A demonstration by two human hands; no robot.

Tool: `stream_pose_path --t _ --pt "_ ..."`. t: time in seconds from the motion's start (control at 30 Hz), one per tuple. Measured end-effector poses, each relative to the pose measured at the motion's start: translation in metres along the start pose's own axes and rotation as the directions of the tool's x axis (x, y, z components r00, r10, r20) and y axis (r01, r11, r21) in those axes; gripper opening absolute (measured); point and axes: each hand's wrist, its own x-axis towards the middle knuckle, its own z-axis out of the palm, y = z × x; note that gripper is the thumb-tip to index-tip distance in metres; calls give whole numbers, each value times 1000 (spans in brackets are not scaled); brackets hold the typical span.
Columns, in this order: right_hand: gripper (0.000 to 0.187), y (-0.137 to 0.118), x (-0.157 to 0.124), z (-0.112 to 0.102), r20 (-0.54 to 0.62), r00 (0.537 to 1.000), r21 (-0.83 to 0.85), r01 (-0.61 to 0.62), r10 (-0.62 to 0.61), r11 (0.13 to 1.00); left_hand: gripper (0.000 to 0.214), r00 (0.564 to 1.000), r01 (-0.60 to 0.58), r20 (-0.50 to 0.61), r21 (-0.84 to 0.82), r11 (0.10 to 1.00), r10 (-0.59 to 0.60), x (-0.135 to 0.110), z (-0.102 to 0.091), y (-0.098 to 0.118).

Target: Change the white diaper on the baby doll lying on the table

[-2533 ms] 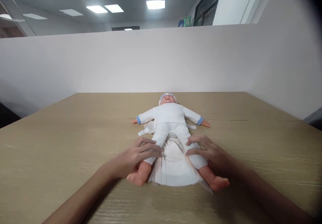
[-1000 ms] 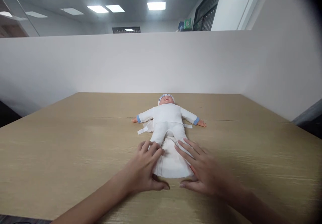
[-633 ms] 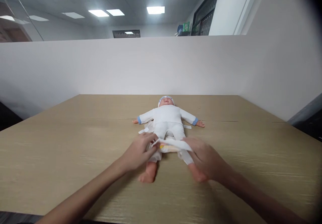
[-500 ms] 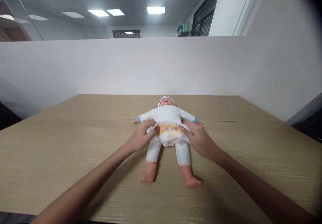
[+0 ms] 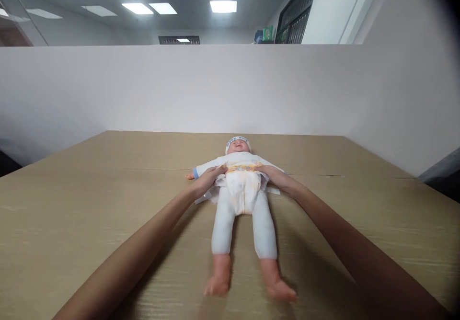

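Observation:
A baby doll (image 5: 224, 229) in a white suit and printed white headband lies on its back, feet toward me. Over its hips and belly is a white diaper (image 5: 244, 193) with a yellow-orange patterned waistband. My left hand (image 5: 211, 176) grips the waistband's left corner, fingers closed on it. At the opposite corner, my right hand (image 5: 273, 174) is closed on the band too, its fingertips partly hidden. White side tabs of the diaper stick out below both hands, lying apart from the front panel. The doll's right-side hand is hidden behind my right arm.
The wooden table (image 5: 89, 205) spreads out on all sides of the doll, with a thin seam across it. A low white partition (image 5: 172, 90) stands along its far edge, and a white wall (image 5: 398, 95) rises at right.
Both hands have moved up toward the doll's chest, drawing the diaper front higher and flatter over the belly. The doll's legs now appear longer and nearer to me.

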Motion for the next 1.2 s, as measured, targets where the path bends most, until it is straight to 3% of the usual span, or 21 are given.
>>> stream_pose_path --t 0.1,0.17,0.33,0.43,0.5,0.57,0.63,0.7,0.83,0.97,1.07,1.2 --pt "44 -1 -18 -14 167 984 29 -75 69 997 54 997 71 36 3 997 -71 -16 -6 -1" --pt "48 2 -25 -27 167 983 11 -83 80 997 52 997 71 15 59 996 -72 -19 -12 1" --pt "43 22 -39 -47 -170 985 -187 -33 1 982 38 985 5 -169 276 961 43 -16 -21 17" --pt "30 30 -60 -41 -213 974 -419 -16 -81 908 23 945 -92 -229 502 860 235 -20 -7 35" --pt "25 33 -74 -31 -204 973 -565 -27 -108 824 20 895 -209 -154 685 698 419 -23 13 46" --pt "22 39 -82 -22 -209 969 -681 -46 -133 731 20 849 -333 -8 768 547 528 -23 38 54" --pt "17 46 -85 -16 -209 966 -741 -53 -155 669 24 833 -411 125 792 452 539 -19 62 55" --pt "15 55 -84 -13 -206 965 -757 -52 -163 651 30 846 -412 195 829 378 496 -14 80 53" --pt "22 68 -82 -11 -263 955 -753 -115 -136 648 41 878 -330 187 903 275 440 -9 93 44" --pt "29 72 -82 -11 -286 955 -700 -153 -77 698 52 889 -302 176 919 253 423 -9 92 42" --pt "36 72 -81 -16 -241 970 -608 -160 11 777 55 901 -287 171 923 254 398 -10 92 43" --pt "46 64 -79 -35 -143 989 -501 -108 40 859 60 915 -273 161 922 274 369 -8 93 44"
